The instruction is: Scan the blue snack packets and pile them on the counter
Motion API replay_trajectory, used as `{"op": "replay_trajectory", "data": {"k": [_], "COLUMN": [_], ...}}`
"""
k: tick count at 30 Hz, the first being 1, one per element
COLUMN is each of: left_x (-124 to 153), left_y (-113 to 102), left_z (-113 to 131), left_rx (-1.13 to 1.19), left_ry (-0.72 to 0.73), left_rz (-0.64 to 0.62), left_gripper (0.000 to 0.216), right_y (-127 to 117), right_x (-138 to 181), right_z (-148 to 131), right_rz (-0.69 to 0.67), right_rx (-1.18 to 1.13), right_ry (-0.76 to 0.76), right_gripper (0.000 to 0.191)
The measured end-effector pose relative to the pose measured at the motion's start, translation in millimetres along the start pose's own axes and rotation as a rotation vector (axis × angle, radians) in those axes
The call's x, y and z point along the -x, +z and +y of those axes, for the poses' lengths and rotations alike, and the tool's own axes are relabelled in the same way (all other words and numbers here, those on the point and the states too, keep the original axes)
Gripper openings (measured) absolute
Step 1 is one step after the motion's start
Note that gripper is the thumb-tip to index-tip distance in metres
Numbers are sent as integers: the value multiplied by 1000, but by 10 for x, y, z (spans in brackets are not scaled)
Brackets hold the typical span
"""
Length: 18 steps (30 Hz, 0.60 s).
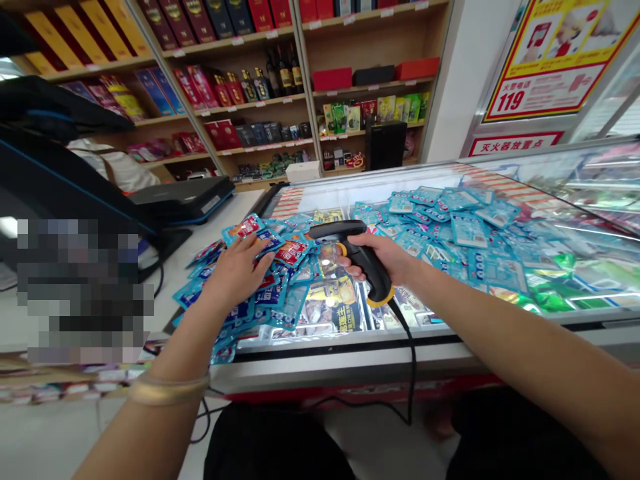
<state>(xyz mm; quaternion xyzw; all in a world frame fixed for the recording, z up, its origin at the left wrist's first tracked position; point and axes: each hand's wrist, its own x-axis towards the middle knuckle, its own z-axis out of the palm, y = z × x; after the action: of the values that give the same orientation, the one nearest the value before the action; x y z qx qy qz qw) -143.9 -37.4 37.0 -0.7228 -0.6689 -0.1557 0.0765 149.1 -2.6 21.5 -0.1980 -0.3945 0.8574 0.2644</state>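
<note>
My right hand (373, 257) is wrapped round the grip of a black and yellow barcode scanner (373, 270), its head pointing left. A cable runs down from the grip. To the left, my left hand (240, 263) lies palm down with fingers apart on a heap of small blue packets (287, 293), some with red or dark blue fronts. One red-fronted packet (291, 253) lies just right of its fingertips. Another heap of light blue packets (467, 230) is spread on the glass to the right of the scanner.
Both heaps rest on a glass-topped display freezer (345, 343) with colourful packages inside. A dark monitor-like device (75, 180) stands at the left, near a flat black device (183, 197). Shelves (240, 107) with boxes and bottles line the back. The scanner cable (411, 380) hangs over the front edge.
</note>
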Motion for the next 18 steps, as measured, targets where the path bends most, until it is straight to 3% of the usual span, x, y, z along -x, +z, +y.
{"op": "replay_trajectory", "data": {"k": [4,10,14,18], "left_x": [39,36,-60,-217], "left_y": [98,43,101,271], "left_z": [-62,85,445,1043], "left_rx": [4,63,184,325], "left_ry": [-1,49,165,268], "left_rz": [4,171,286,184], "left_gripper": [55,52,45,38], "right_y": [18,-60,-206,-496], "right_x": [-70,37,258,583], "right_z": [58,-24,-228,-446], "right_rz": [-5,21,57,157], "right_rx": [1,-17,-30,-29], "right_ry": [18,-2,-85,-176], "right_gripper": [18,17,15,15]}}
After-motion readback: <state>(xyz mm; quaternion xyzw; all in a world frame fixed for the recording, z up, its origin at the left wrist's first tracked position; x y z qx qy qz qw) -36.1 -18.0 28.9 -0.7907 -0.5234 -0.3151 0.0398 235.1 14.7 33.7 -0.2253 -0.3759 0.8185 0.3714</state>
